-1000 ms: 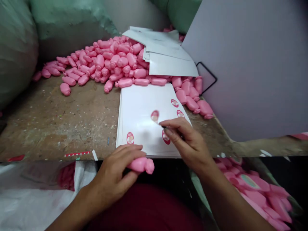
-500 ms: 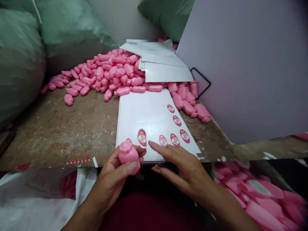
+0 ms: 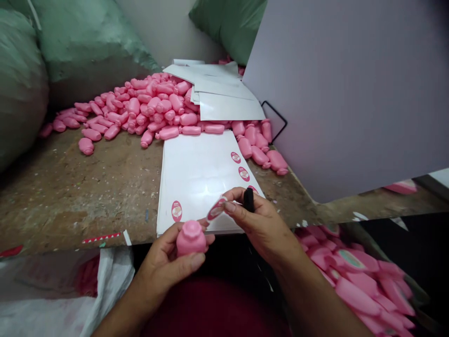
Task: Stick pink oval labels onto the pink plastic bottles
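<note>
My left hand [image 3: 167, 263] is wrapped round a small pink plastic bottle [image 3: 191, 239], its scalloped neck end facing up toward me. Between the thumb and forefinger of my right hand [image 3: 261, 227] is an oval pink-and-white sticker [image 3: 215, 210], tilted, just above the left fingertips; whether they touch it I cannot tell. A black handle-like object [image 3: 249, 200] sticks up between my right fingers, the rest of it hidden. Under both hands lies a stack of white sticker sheets [image 3: 196, 164]. Several oval stickers remain along its edges, one of them [image 3: 177, 211] at the lower left.
Behind the sheets is a heap of pink bottles [image 3: 140, 105], partly under loose white sheets [image 3: 228, 105]. Large green sacks [image 3: 87, 47] stand at the back left. A grey panel [image 3: 343, 93] rises on the right. Below the table edge, more pink bottles [image 3: 361, 285] fill a container.
The sticker was at my right hand, then at my left fingertips, and is now pinched in my right hand. My left hand has turned the bottle neck-up. The view has shifted slightly.
</note>
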The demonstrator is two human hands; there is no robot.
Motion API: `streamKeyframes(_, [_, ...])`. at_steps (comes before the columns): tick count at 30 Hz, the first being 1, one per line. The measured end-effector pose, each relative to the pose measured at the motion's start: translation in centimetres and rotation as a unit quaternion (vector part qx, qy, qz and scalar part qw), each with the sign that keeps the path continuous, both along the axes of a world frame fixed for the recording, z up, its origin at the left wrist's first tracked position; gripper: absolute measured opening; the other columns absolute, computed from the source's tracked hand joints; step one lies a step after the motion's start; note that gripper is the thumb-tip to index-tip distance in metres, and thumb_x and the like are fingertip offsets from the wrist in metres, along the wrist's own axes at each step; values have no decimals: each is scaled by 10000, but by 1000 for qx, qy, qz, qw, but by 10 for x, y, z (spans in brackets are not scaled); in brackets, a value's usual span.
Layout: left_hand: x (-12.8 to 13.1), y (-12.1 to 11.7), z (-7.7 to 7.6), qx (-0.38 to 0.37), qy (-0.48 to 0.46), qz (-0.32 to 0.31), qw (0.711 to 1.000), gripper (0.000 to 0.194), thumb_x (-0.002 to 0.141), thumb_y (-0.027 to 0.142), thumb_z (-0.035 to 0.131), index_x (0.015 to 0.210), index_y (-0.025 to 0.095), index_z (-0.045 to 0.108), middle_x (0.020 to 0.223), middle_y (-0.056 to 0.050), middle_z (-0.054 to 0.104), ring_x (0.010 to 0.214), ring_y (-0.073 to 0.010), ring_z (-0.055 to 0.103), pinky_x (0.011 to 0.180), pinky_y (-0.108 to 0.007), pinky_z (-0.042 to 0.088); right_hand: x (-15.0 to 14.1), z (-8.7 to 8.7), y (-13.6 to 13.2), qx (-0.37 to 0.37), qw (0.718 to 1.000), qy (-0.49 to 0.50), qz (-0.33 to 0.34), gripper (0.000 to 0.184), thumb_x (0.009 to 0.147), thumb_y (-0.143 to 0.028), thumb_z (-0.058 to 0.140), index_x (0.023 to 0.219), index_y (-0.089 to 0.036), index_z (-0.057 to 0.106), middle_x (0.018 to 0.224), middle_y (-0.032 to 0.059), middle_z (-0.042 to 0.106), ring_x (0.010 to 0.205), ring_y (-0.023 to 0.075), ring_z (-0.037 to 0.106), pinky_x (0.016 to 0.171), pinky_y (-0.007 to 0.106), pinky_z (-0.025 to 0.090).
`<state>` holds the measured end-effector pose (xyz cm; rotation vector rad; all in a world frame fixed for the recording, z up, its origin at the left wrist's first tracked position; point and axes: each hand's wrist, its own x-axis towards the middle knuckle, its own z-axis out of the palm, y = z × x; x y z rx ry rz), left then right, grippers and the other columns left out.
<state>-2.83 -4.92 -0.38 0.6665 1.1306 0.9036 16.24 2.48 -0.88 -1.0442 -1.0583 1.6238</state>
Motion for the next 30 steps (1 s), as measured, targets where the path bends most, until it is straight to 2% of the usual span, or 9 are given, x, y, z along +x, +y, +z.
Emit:
streamKeyframes(3, [1, 5, -1, -23, -22, 57, 998, 434, 716, 374, 844, 1120, 260, 733, 1278, -64, 698, 1030, -203, 690, 903, -292, 540, 2, 2, -1, -2, 1000, -8, -25, 279, 790, -450, 785, 839, -205, 662, 658, -51, 570, 537, 73, 396, 499, 219, 295])
streamKeyframes(5, [3, 10, 0, -27, -40, 77, 996, 426, 738, 348, 831, 1134, 244, 712, 1268, -74, 695, 979, -191, 702, 835, -275, 560, 3, 4, -3, -8, 1000, -27, -5, 279, 817, -467, 757, 859, -207, 665, 600, -75, 472, 491, 64, 277, 454, 228, 201])
streamKeyframes(6, [3, 13, 1, -28, -51, 85, 995, 432, 752, 338, 822, 1153, 239, 695, 1226, -76, 708, 951, -181, 705, 807, -263, 562, 2, 6, -4, -8, 999, -36, 14, 270, 835, -466, 738, 864, -207, 666, 596, -77, 450, 493, 66, 271, 455, 229, 199])
streamKeyframes(9, [7, 22, 2, -18, -85, 112, 990, 439, 765, 320, 813, 1165, 222, 664, 1059, -55, 737, 890, -151, 700, 778, -229, 552, -2, 8, -8, 14, 995, -68, 65, 227, 875, -436, 696, 873, -211, 666, 679, -48, 525, 572, 84, 399, 522, 232, 308])
streamKeyframes(12, [9, 28, 2, -4, -113, 141, 984, 446, 751, 329, 825, 1145, 207, 656, 947, -32, 728, 861, -128, 686, 799, -214, 542, -6, 8, -11, 38, 990, -103, 87, 201, 867, -409, 700, 863, -214, 652, 764, -23, 592, 675, 115, 500, 602, 252, 383])
streamKeyframes(20, [13, 30, 3, -26, -156, 151, 976, 327, 859, 291, 718, 1160, 202, 627, 983, -47, 718, 875, -139, 687, 777, -244, 563, -9, 10, -9, 70, 986, -130, 77, 189, 853, -376, 711, 814, -215, 620, 764, -25, 604, 705, 124, 543, 653, 258, 441])
streamKeyframes(23, [16, 31, 2, -17, -170, 151, 974, 284, 920, 339, 642, 1165, 198, 616, 1002, -56, 706, 896, -150, 684, 796, -264, 561, -11, 12, -8, 66, 985, -134, 82, 203, 832, -341, 724, 981, -239, 631, 790, -28, 615, 717, 130, 566, 656, 260, 455])
streamKeyframes(26, [20, 31, 0, -18, -190, 148, 970, 317, 970, 419, 545, 1195, 201, 596, 1006, -64, 699, 895, -161, 681, 771, -275, 553, -15, 14, -9, 47, 986, -138, 81, 463, 807, -335, 730, 1229, -278, 547, 780, -38, 620, 703, 145, 588, 638, 270, 472])
streamKeyframes(30, [24, 29, 1, -6, -206, 131, 970, 393, 992, 504, 453, 1221, 207, 573, 1052, -77, 709, 957, -186, 688, 832, -316, 543, -22, 18, -9, 42, 983, -159, 75, 466, 799, -326, 708, 1220, -271, 516, 739, -43, 599, 633, 144, 558, 562, 264, 437])
